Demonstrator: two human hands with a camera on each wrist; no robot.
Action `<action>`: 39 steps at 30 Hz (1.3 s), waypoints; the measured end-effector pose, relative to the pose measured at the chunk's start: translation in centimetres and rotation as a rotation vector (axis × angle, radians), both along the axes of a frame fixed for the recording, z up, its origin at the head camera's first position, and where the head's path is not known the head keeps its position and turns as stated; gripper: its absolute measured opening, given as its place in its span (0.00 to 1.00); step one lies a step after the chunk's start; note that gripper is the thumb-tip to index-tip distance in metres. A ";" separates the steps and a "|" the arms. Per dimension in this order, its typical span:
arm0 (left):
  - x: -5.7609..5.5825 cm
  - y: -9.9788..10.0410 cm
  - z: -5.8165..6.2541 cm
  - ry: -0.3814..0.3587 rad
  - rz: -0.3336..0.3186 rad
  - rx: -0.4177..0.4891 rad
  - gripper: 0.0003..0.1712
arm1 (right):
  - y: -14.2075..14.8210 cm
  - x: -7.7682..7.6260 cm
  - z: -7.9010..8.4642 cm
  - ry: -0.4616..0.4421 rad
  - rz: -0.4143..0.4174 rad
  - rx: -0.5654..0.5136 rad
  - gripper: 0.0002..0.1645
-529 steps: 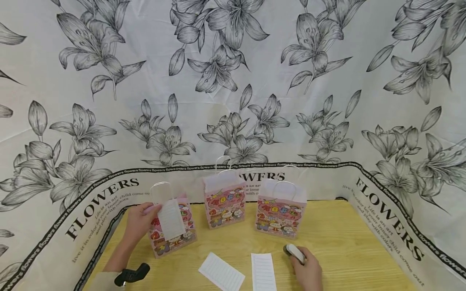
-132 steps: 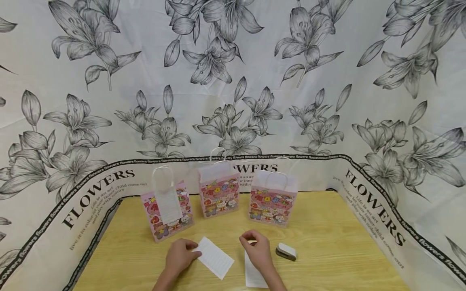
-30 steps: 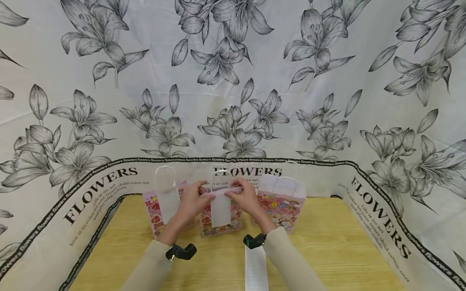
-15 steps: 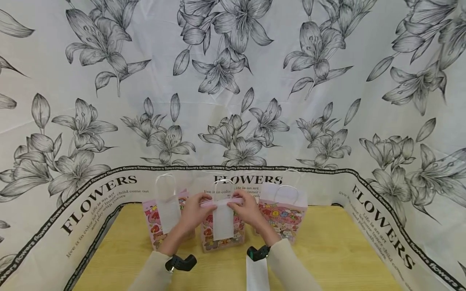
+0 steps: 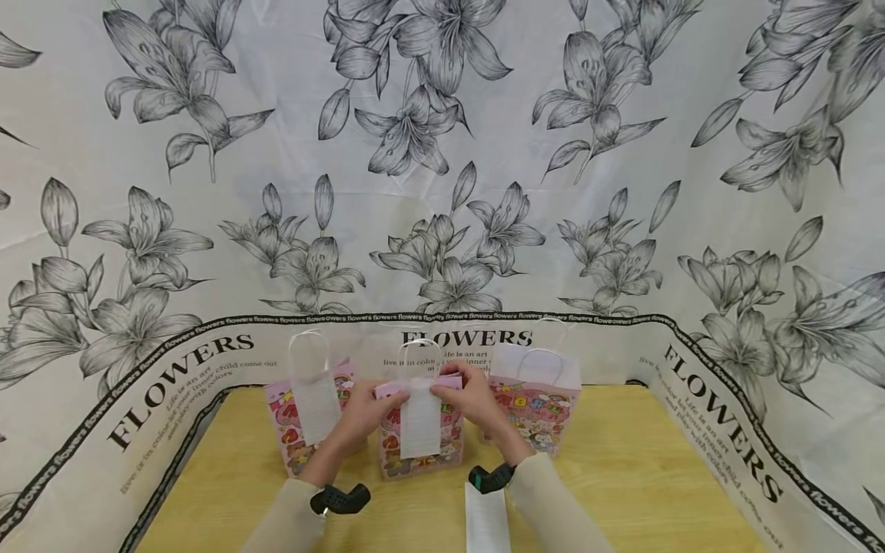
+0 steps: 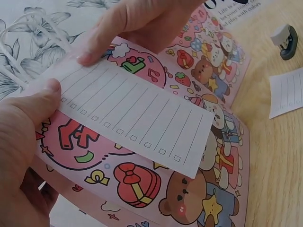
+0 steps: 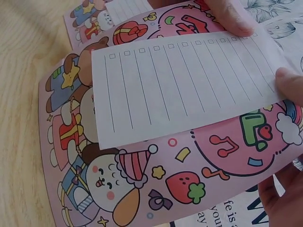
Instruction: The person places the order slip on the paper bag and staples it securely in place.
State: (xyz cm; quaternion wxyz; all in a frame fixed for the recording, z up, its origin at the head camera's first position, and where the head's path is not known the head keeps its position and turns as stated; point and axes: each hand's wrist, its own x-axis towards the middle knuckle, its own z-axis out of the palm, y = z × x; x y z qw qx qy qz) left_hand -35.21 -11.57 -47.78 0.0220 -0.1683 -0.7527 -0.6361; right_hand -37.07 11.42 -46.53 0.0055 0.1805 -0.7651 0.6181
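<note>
A pink cartoon-printed paper gift bag (image 5: 452, 453) stands in the middle, its white handle raised. Against its front lies a white checklist slip (image 5: 420, 430), lined and with small tick boxes, its upper end at the bag's top edge. My left hand (image 5: 362, 408) pinches that edge, thumb on the slip and fingers behind the bag. On the other side, my right hand (image 5: 477, 398) grips the rim likewise, its thumb (image 7: 289, 85) near the slip's top. The slip hangs down over the print in both wrist views.
A similar bag (image 5: 286, 422) with a checklist slip on its front stands left; another bag (image 5: 542, 418) stands right. One more slip (image 5: 487, 522) lies near the table's front. The stapler (image 6: 285, 41) rests on the table, hidden in the head view.
Earlier my right hand held the stapler, later laid on the table. A slip under my left hand has moved from the table to the middle bag. Over the last second, the hands shift only slightly.
</note>
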 end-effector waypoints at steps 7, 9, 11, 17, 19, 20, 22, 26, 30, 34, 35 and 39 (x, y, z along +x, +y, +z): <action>-0.1 0.0 -0.3 0.017 -0.004 -0.002 0.12 | -0.3 -0.3 -0.3 0.006 0.002 0.028 0.10; -0.3 0.1 -0.4 0.011 0.001 -0.002 0.13 | -0.4 -0.5 -0.4 0.016 -0.011 0.022 0.09; -0.5 0.3 -0.3 0.020 0.019 -0.018 0.13 | -0.3 -0.6 -0.2 0.026 -0.020 0.022 0.09; -0.1 0.4 -0.4 0.016 0.074 -0.035 0.14 | -0.3 0.9 1.5 0.021 0.059 0.039 0.11; 0.1 0.4 -0.7 -0.019 0.074 -0.020 0.14 | -0.2 1.2 1.4 0.005 0.092 0.050 0.15; 0.2 0.5 -0.8 -0.032 0.074 -0.018 0.14 | -0.2 1.3 1.4 -0.004 0.095 0.062 0.16; 0.2 0.6 -0.8 -0.033 0.080 -0.022 0.15 | -0.1 0.7 0.6 0.016 0.084 0.075 0.17; -0.2 0.8 -0.4 -0.003 0.088 -0.011 0.16 | -0.2 -0.2 0.2 0.061 0.014 0.094 0.12; -0.1 0.8 -0.2 0.002 0.088 -0.023 0.16 | -0.4 -0.1 0.3 0.031 -0.006 0.104 0.13; -0.1 0.7 -0.2 0.071 0.113 -0.060 0.12 | -0.5 -0.1 0.0 0.015 -0.008 0.114 0.23; -0.2 0.7 -0.2 0.090 0.117 -0.070 0.12 | -0.5 -0.1 -0.2 0.013 -0.007 0.115 0.26; -0.3 0.8 -0.2 0.111 0.114 -0.089 0.10 | -0.3 -0.2 -0.4 0.000 0.000 0.127 0.27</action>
